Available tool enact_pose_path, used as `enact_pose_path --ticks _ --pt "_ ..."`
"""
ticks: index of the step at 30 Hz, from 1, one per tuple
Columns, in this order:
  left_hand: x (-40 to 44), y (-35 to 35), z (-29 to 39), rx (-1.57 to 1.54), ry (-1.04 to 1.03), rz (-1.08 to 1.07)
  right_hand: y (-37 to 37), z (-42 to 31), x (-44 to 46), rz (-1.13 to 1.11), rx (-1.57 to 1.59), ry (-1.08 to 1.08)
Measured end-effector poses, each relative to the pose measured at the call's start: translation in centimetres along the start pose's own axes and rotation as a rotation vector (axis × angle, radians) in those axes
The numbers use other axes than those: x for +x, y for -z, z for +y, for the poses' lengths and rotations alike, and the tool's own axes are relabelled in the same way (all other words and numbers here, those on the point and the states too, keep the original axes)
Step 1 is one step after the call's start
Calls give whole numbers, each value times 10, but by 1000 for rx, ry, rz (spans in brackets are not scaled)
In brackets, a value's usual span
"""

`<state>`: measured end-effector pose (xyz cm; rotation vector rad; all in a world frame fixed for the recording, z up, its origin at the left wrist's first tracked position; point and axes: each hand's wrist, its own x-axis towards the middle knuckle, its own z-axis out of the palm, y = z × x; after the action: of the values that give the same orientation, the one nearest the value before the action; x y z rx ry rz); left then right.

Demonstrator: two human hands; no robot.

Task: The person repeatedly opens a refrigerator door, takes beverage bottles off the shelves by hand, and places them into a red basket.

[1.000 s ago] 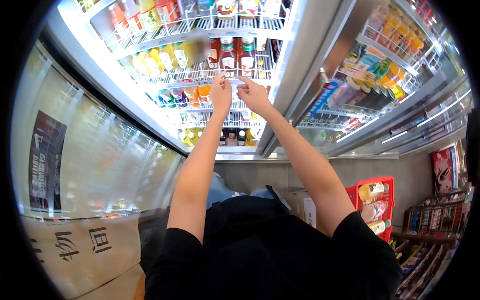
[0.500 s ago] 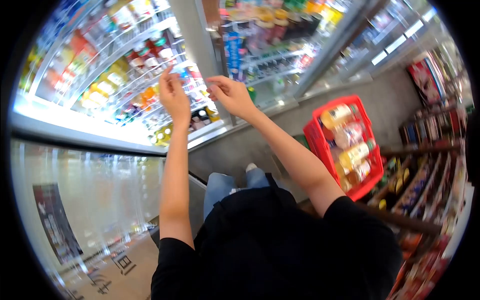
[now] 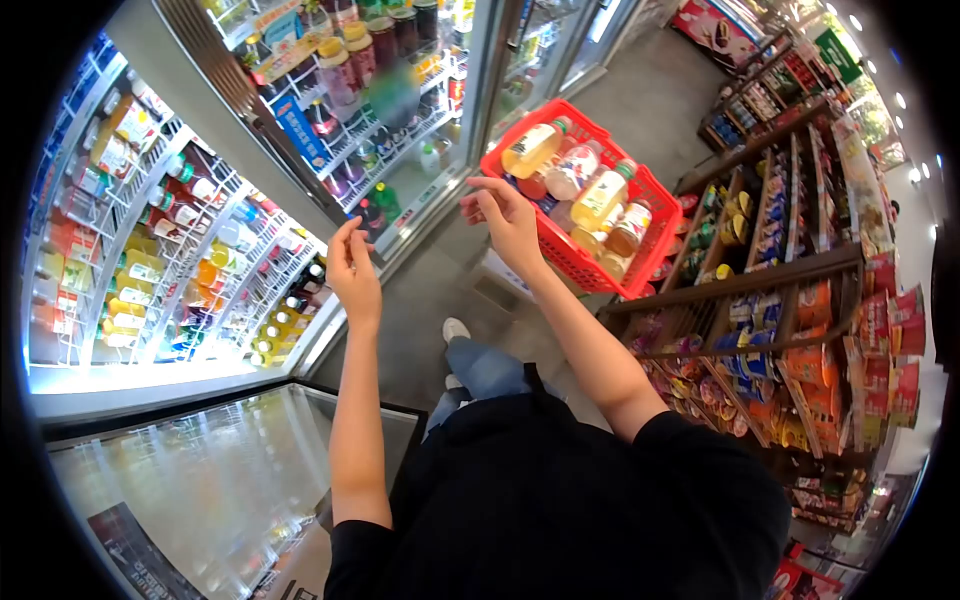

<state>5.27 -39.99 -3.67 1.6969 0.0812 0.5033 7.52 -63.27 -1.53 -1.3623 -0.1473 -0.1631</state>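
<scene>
My left hand [image 3: 355, 275] is raised in front of the lit drinks cooler [image 3: 165, 375], fingers loosely bent and apart, holding nothing. My right hand [image 3: 512, 228] hovers by the near left side of a red shopping basket [image 3: 655, 240]. Its fingers are slightly curled with nothing between them; whether it touches the basket, I cannot tell. Inside the basket lie several bottles, among them a pale yellow juice bottle [image 3: 603, 200] and an amber bottle [image 3: 628, 228]. On the cooler's wire racks stand yellow juice bottles [image 3: 130, 300] and dark bottles with green caps [image 3: 185, 210].
An open glass door [image 3: 200, 470] spreads across the lower left. Beyond the cooler's frame, a second glass-fronted fridge [image 3: 390, 110] holds more drinks. Snack shelves [image 3: 760, 300] with wooden rails line the right. Grey floor [image 3: 640, 75] runs between them.
My view has swung to the right, so the basket now appears higher and further left, with more snack shelves showing. Both hands stay raised, and my right hand now appears beside the basket.
</scene>
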Motion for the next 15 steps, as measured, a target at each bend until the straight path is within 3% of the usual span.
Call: enact_pose_path --ticks 8,15 --pt "-24 -49 17 -77 -15 -179 74 -17 -69 219 -85 -19" --pt "-10 -129 56 -159 -42 -387 135 -35 -73 415 -166 21"
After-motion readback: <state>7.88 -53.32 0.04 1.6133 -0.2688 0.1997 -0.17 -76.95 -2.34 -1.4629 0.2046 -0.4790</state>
